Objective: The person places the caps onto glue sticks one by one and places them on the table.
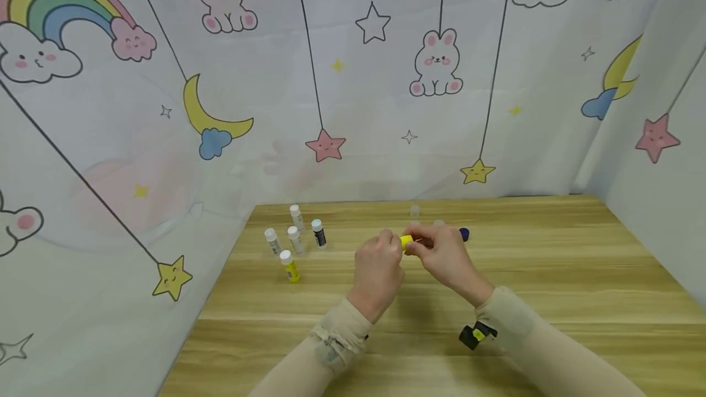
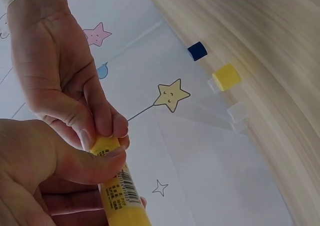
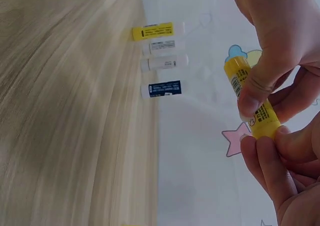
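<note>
A yellow glue stick [image 2: 125, 191] with a printed label and barcode is held between both hands. My left hand [image 1: 378, 268] grips its body, the thumb laid along the label in the left wrist view. With thumb and fingertips my right hand [image 1: 444, 256] pinches one end of the tube, as the right wrist view shows [image 3: 285, 171]. Most of the glue stick is covered by the hands in the head view, where only a short yellow part shows between them. Both hands are raised over the middle of the wooden table [image 1: 551, 299].
Several glue sticks stand upright at the table's left: a yellow one [image 1: 290, 267], a dark blue one [image 1: 318, 234] and white ones [image 1: 295, 241]. Beyond the right hand lie a dark blue cap [image 1: 464, 234], a yellow cap [image 2: 226, 77] and translucent caps [image 1: 415, 211]. A printed curtain [image 1: 375, 97] borders the table.
</note>
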`<act>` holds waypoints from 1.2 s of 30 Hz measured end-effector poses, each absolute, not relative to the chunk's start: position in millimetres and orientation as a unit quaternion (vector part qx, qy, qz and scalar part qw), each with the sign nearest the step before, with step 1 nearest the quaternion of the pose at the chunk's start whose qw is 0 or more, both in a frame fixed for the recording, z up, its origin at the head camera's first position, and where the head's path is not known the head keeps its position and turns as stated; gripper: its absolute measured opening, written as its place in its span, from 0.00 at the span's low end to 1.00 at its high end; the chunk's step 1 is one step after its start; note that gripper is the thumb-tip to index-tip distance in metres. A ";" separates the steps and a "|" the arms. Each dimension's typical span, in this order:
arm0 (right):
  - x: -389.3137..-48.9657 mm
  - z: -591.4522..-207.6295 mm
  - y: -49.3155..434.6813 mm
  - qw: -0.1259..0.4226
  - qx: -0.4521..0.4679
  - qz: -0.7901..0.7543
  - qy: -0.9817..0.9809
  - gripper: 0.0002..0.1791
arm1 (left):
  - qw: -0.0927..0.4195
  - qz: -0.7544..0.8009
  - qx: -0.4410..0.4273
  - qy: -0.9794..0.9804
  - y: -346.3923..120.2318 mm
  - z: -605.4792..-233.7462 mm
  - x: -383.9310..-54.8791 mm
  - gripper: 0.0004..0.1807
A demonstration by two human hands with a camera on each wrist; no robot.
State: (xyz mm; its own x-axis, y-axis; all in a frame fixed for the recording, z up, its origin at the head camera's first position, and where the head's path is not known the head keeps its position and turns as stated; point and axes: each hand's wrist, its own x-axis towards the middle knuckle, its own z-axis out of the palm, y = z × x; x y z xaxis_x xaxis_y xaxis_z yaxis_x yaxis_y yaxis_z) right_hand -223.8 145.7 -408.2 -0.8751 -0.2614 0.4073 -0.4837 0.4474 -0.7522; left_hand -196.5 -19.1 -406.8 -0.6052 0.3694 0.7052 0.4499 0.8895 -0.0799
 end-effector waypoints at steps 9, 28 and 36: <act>-224.1 -399.7 159.7 0.077 0.211 0.474 -0.851 0.15 | 0.356 -0.086 -0.213 -0.906 -21.4 -412.1 -196.6 0.15; -222.4 -387.6 187.0 0.070 0.163 0.459 -0.870 0.13 | 0.322 -0.167 -0.205 -0.909 -25.0 -411.9 -193.6 0.20; -224.4 -394.8 203.3 0.086 0.172 0.434 -0.880 0.14 | 0.351 -0.167 -0.182 -0.903 -34.4 -412.9 -197.5 0.16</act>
State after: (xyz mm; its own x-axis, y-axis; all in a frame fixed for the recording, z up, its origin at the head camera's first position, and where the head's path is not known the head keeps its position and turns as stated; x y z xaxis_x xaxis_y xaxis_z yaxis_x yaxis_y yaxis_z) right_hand -224.4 203.3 -394.8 -0.9263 -0.2280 0.3001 -0.3769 0.5640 -0.7348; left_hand -197.5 -34.4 -412.9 -0.6874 0.2120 0.6946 0.4468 0.8775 0.1743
